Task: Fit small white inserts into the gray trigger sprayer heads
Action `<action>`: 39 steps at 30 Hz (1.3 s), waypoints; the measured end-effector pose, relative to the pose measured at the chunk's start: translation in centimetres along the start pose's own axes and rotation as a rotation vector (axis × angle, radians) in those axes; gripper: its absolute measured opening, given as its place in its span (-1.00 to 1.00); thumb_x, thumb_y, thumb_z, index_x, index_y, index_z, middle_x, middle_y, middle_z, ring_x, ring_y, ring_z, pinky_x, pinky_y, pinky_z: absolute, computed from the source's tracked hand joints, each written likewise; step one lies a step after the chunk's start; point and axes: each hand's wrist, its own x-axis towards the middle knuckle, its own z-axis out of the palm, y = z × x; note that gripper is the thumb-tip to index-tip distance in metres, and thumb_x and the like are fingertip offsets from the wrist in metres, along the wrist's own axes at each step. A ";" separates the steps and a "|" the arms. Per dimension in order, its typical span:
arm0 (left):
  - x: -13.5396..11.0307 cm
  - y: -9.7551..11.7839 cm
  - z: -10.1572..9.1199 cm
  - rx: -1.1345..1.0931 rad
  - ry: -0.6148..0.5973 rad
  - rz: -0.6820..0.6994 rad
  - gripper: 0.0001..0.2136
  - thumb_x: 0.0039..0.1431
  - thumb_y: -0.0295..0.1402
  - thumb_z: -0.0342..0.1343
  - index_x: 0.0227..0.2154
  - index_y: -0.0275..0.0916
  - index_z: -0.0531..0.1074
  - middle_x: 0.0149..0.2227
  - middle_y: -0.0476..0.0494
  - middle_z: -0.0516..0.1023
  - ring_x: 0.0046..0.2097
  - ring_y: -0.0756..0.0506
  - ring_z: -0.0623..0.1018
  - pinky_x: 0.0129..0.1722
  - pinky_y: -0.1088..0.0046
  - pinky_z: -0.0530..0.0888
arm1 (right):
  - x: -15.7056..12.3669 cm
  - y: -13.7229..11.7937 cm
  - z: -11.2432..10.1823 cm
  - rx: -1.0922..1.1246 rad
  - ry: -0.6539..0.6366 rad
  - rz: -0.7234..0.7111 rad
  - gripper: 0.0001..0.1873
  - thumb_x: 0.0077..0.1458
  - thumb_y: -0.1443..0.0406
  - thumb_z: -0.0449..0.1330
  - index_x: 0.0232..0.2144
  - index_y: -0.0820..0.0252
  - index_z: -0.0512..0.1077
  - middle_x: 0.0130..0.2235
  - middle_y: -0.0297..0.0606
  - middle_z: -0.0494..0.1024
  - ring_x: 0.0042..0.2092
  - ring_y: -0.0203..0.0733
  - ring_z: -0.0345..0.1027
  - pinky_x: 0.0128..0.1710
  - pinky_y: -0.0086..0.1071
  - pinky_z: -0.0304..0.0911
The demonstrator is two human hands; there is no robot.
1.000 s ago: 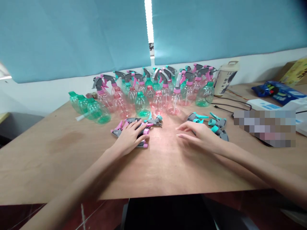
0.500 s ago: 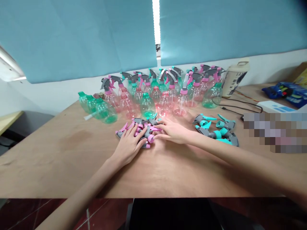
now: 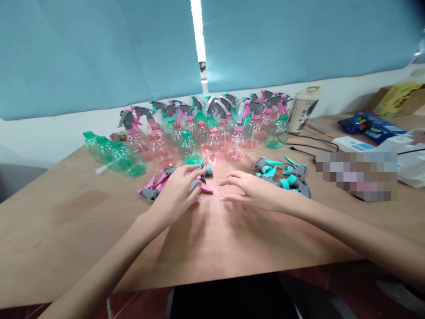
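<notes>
My left hand is curled round a grey spray head with a pink trigger, at the right end of a pile of pink-and-grey spray heads on the wooden table. My right hand hovers just right of it with fingers spread and nothing in them. A pile of teal-and-grey spray heads lies beside my right wrist. Behind both hands stand several clear pink and green bottles, some with spray heads fitted, some without.
Capless green bottles lie on their sides at the left. A white jug, black cables, a white box and blue packets crowd the right. Blue blinds hang behind.
My right hand has drawn back to the right from the pink pile and opened. My left hand has closed round one pink spray head and pulled it out of the pile.
</notes>
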 end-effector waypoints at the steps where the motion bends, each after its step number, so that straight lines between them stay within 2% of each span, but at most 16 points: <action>1: 1.1 1.1 0.4 -0.036 -0.005 0.040 -0.70 0.28 -0.38 -0.11 0.02 -0.25 0.36 0.06 -0.28 0.35 0.08 -0.20 0.38 0.04 0.18 0.36 | -1.3 0.3 -0.6 0.004 0.002 0.031 -0.54 0.18 0.02 0.06 0.01 0.16 0.34 0.02 -0.12 0.39 -0.01 -0.05 0.33 -0.01 -0.14 0.27; 3: 3.5 3.0 1.8 -0.077 -0.026 0.137 -0.73 0.27 -0.41 -0.09 -0.03 -0.27 0.39 0.00 -0.25 0.40 0.05 -0.17 0.41 0.04 0.24 0.37 | -4.1 0.9 -1.8 0.012 0.004 0.085 -0.60 0.19 0.05 0.06 -0.04 0.16 0.37 0.01 -0.13 0.40 0.01 -0.06 0.31 0.01 -0.14 0.25; 6: 7.7 5.1 4.7 -0.053 -0.148 0.312 -0.71 0.30 -0.45 -0.13 0.01 -0.23 0.36 -0.02 -0.20 0.43 0.02 -0.12 0.43 0.00 0.33 0.38 | -8.4 1.9 -3.2 0.039 0.031 0.180 -0.67 0.20 0.09 0.05 -0.08 0.12 0.38 -0.01 -0.16 0.41 0.00 -0.09 0.32 0.01 -0.15 0.26; 10: 13.4 7.5 8.1 -0.029 -0.187 0.389 -0.66 0.24 -0.55 -0.11 0.04 -0.25 0.35 -0.04 -0.22 0.46 0.01 -0.14 0.44 -0.06 0.37 0.40 | -11.9 3.7 -3.9 0.022 0.091 0.242 -0.77 0.21 0.16 0.06 -0.16 0.11 0.41 -0.09 -0.19 0.44 -0.04 -0.12 0.33 -0.03 -0.20 0.29; 12: 15.7 8.5 9.3 -0.016 -0.231 0.445 -0.62 0.17 -0.59 -0.03 0.02 -0.19 0.38 -0.03 -0.19 0.47 0.02 -0.13 0.44 -0.05 0.41 0.38 | -12.2 4.7 -3.5 -0.030 0.157 0.249 -0.78 0.19 0.19 0.09 -0.15 0.11 0.41 -0.07 -0.18 0.43 -0.01 -0.11 0.32 0.00 -0.18 0.28; 14: 17.4 9.4 10.1 0.007 -0.282 0.475 -0.64 0.13 -0.60 0.00 -0.05 -0.17 0.44 -0.12 -0.18 0.53 -0.06 -0.14 0.49 -0.14 0.42 0.40 | -11.6 5.6 -2.8 -0.114 0.230 0.219 -0.73 0.16 0.19 0.13 -0.10 0.15 0.40 0.02 -0.11 0.39 0.07 -0.05 0.26 0.07 -0.13 0.22; 16: 18.5 9.9 10.6 0.034 -0.328 0.481 -0.70 0.09 -0.58 0.04 -0.16 -0.19 0.51 -0.21 -0.19 0.57 -0.13 -0.17 0.52 -0.21 0.42 0.41 | -10.5 6.5 -2.0 -0.206 0.261 0.171 -0.59 0.15 0.12 0.14 0.00 0.18 0.35 0.12 -0.04 0.30 0.15 0.02 0.18 0.12 -0.07 0.15; 18: 18.9 9.9 10.8 0.063 -0.358 0.462 -0.73 0.03 -0.58 0.08 -0.21 -0.22 0.53 -0.27 -0.19 0.59 -0.18 -0.18 0.54 -0.25 0.42 0.41 | -9.4 7.2 -1.2 -0.275 0.268 0.139 -0.43 0.11 0.03 0.14 0.07 0.24 0.30 0.13 0.05 0.29 0.17 0.09 0.15 0.11 -0.01 0.14; 21: 18.5 9.2 10.1 0.095 -0.354 0.396 -0.68 0.01 -0.58 0.10 -0.14 -0.25 0.49 -0.25 -0.22 0.59 -0.20 -0.19 0.56 -0.29 0.43 0.41 | -8.7 7.8 -0.5 -0.338 0.228 0.107 -0.39 0.10 -0.03 0.12 0.07 0.25 0.31 0.10 0.04 0.37 0.14 0.11 0.19 0.09 0.03 0.14; 25: 16.6 7.8 7.8 0.082 -0.267 0.306 -0.55 0.06 -0.41 0.16 0.06 -0.28 0.33 -0.01 -0.28 0.48 -0.03 -0.23 0.49 -0.16 0.39 0.41 | -9.6 8.7 -0.4 -0.392 0.215 0.135 -0.44 0.14 0.00 0.09 0.07 0.21 0.32 0.08 -0.01 0.41 0.12 0.08 0.23 0.08 0.01 0.14; 29: 13.4 7.0 5.4 0.019 -0.167 0.261 -0.64 0.14 -0.36 0.13 0.02 -0.20 0.35 -0.01 -0.19 0.45 -0.03 -0.16 0.47 -0.10 0.38 0.39 | -10.5 9.1 -1.3 -0.432 0.211 0.212 -0.41 0.13 0.00 0.10 0.07 0.26 0.31 0.06 0.04 0.41 0.11 0.12 0.22 0.05 0.01 0.16; 32: 10.2 7.0 4.5 -0.229 -0.015 0.222 -0.67 0.07 -0.32 0.22 -0.07 -0.17 0.39 -0.12 -0.09 0.50 -0.15 -0.09 0.51 -0.18 0.42 0.42 | -9.5 8.0 -2.0 -0.470 0.231 0.174 -0.44 0.11 -0.01 0.12 -0.01 0.29 0.35 0.07 0.08 0.37 0.12 0.16 0.19 0.11 0.07 0.04; 34: 7.8 7.3 4.4 -0.397 0.116 0.112 -0.59 0.02 -0.33 0.27 -0.06 -0.17 0.32 -0.22 -0.04 0.52 -0.21 -0.05 0.52 -0.22 0.44 0.43 | -8.3 6.6 -2.1 -0.397 0.262 0.095 -0.48 0.11 -0.02 0.12 -0.05 0.24 0.35 0.04 0.00 0.40 0.08 0.09 0.23 0.13 0.03 0.01; 36: 5.7 7.5 4.5 -0.566 0.270 -0.030 -0.63 -0.01 -0.29 0.30 -0.17 -0.20 0.30 -0.21 -0.05 0.48 -0.23 -0.04 0.52 -0.24 0.43 0.45 | -6.9 5.1 -1.7 -0.266 0.373 0.056 -0.53 0.08 -0.03 0.15 -0.12 0.19 0.34 -0.05 -0.08 0.44 0.02 0.02 0.28 0.05 -0.08 0.13; 39: 3.0 7.6 5.0 -0.784 0.315 -0.199 -0.65 -0.01 -0.28 0.29 -0.25 -0.19 0.23 -0.22 -0.05 0.43 -0.25 -0.04 0.52 -0.25 0.39 0.48 | -5.1 3.3 -0.6 -0.198 0.548 0.054 -0.41 0.01 -0.05 0.20 -0.06 0.21 0.27 -0.05 -0.02 0.40 0.02 0.07 0.26 0.00 -0.08 0.17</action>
